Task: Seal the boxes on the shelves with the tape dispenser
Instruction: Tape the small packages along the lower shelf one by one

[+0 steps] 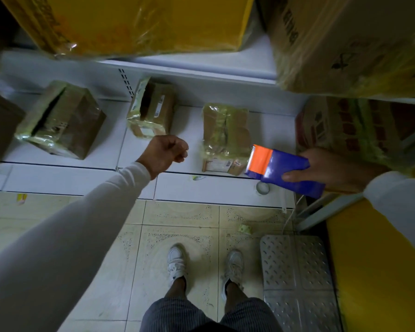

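Boxes sit on the low white shelf beyond both hands. Farthest left of the left hand is a brown box wrapped in shiny tape, its top seam gaping dark. Just above that hand stands a smaller box, also taped and open along the top. The left hand is clenched into a fist and grips nothing, hovering over the shelf edge. Between the two hands lies a third box, heavily wrapped in crinkled tape, close beside the toothed end of the tape dispenser. The right hand grasps the dispenser by its blue body, thumb underneath, orange blade end pointing toward that box. These cartons look light and fairly stiff, though the slick film would likely slide under the fingers; steadying one by its cardboard corners seems wisest.
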Motion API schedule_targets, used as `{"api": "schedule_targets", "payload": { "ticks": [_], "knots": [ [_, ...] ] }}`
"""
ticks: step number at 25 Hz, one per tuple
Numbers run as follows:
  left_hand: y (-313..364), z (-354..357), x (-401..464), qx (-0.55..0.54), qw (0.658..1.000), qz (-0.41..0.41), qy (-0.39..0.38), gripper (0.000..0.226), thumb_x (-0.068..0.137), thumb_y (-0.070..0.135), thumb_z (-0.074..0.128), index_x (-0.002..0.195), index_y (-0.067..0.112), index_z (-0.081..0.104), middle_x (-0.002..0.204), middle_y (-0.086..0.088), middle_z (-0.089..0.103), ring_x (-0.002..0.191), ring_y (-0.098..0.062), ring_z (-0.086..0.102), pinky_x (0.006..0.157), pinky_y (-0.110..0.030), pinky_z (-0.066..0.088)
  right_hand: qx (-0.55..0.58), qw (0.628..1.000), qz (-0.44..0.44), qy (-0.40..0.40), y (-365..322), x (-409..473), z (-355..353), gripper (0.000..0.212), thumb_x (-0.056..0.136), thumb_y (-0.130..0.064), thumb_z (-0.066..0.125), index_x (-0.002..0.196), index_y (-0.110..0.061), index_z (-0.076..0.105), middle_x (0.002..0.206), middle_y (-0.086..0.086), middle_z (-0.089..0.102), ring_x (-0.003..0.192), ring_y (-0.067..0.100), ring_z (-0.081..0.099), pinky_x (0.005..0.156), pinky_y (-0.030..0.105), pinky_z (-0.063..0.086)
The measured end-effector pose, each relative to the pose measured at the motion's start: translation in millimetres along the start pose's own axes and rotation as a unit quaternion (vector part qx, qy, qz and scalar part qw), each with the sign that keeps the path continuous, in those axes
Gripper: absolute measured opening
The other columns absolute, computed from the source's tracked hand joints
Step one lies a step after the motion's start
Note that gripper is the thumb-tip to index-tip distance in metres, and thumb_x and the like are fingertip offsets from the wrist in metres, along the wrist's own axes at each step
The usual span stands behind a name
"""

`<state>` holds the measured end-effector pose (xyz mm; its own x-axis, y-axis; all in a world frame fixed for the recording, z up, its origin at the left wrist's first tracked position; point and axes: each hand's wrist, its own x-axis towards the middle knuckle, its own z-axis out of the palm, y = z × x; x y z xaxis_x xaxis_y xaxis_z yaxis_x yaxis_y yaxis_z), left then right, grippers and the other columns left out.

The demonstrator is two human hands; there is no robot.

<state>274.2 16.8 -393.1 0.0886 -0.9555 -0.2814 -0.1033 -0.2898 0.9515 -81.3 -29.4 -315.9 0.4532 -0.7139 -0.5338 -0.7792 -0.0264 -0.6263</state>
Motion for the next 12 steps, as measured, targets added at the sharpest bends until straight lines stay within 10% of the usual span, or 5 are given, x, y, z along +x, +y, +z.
{"api": "schedule_targets", "payload": {
  "ticks": [3, 7, 12],
  "knots": [
    [-2.8, 12.4, 4.5, 0.016, 1.000, -0.012, 0.013, 0.012, 0.095, -0.002, 0.049, 0.090, -0.002, 0.060, 0.072, -0.010, 0.058, 0.055, -0.003, 0.058, 0.061, -0.017, 0.052, -0.028, 1.000, 0.006, 0.008, 7.2, 7.3, -6.6, 0.097, 0.037, -0.090, 0.066, 0.078, -0.002, 0.068, 0.070, 0.018, 0.071, 0.069, 0.040, 0.067, 0.061, 0.034, 0.044],
    [-5.0, 24.9, 8.5, 0.010, 1.000, -0.019, 0.019, 0.012, 0.094, -0.005, 0.048, 0.094, -0.008, 0.060, 0.073, -0.010, 0.057, 0.051, 0.000, 0.056, 0.057, -0.015, 0.049, -0.066, 0.997, 0.018, 0.021, 12.5, 15.3, -13.4, 0.049, 0.073, -0.046, 0.078, 0.075, 0.002, 0.066, 0.070, 0.023, 0.069, 0.070, 0.041, 0.066, 0.057, 0.030, 0.039],
    [-17.7, 34.8, 22.3, 0.073, 0.995, -0.048, 0.040, 0.015, 0.092, 0.000, 0.053, 0.083, 0.002, 0.064, 0.070, -0.009, 0.061, 0.060, -0.017, 0.056, 0.068, -0.029, 0.051, -0.056, 0.997, 0.054, 0.006, 15.8, 29.6, -9.0, 0.038, 0.077, -0.043, 0.075, 0.065, -0.010, 0.060, 0.045, -0.001, 0.059, 0.037, 0.005, 0.052, 0.051, 0.024, 0.035]
  ]
}}
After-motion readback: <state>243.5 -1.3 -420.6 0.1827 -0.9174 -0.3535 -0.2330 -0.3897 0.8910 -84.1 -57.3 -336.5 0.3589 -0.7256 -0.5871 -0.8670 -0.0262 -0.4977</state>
